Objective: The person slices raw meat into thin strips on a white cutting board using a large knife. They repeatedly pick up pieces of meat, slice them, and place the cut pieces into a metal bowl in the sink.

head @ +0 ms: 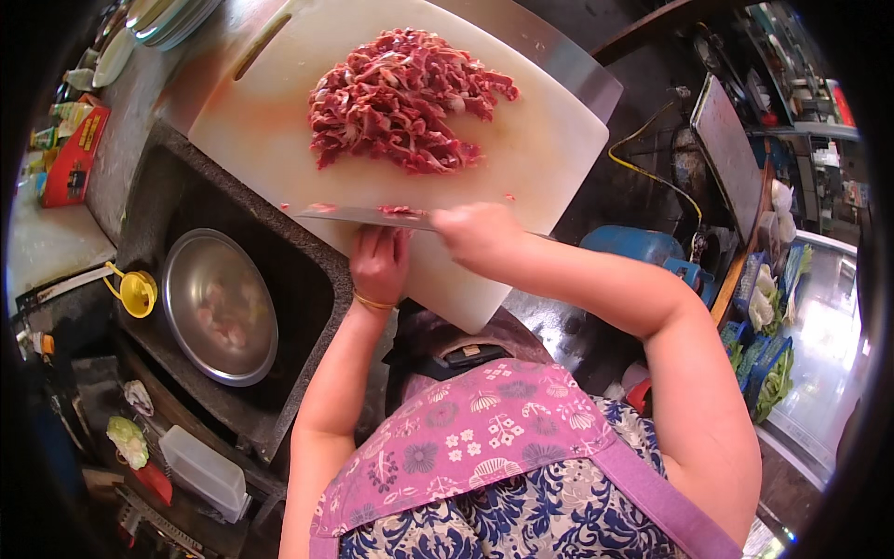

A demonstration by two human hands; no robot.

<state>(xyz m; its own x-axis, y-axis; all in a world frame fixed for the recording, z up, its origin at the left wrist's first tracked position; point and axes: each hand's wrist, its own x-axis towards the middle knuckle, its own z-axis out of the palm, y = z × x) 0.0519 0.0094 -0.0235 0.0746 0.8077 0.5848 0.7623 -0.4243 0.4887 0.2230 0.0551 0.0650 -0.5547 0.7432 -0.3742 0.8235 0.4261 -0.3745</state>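
Observation:
A pile of sliced raw red meat (405, 101) lies on the far part of a white plastic cutting board (552, 140). My right hand (475, 234) is closed around the handle of a wide-bladed knife (367, 216), which lies across the near part of the board. Small meat scraps (398, 209) show along the blade's far edge. My left hand (380, 260) is at the near side of the blade, its fingertips partly hidden by the knife. Whether it holds anything cannot be told.
Left of the board is a dark stone sink (300, 293) with a metal bowl (220, 307) of water and pale pieces. A yellow plastic cup (137, 293) hangs by the sink's edge. Stacked plates (171, 21) stand at the upper left. A blue gas cylinder (632, 242) stands at the right.

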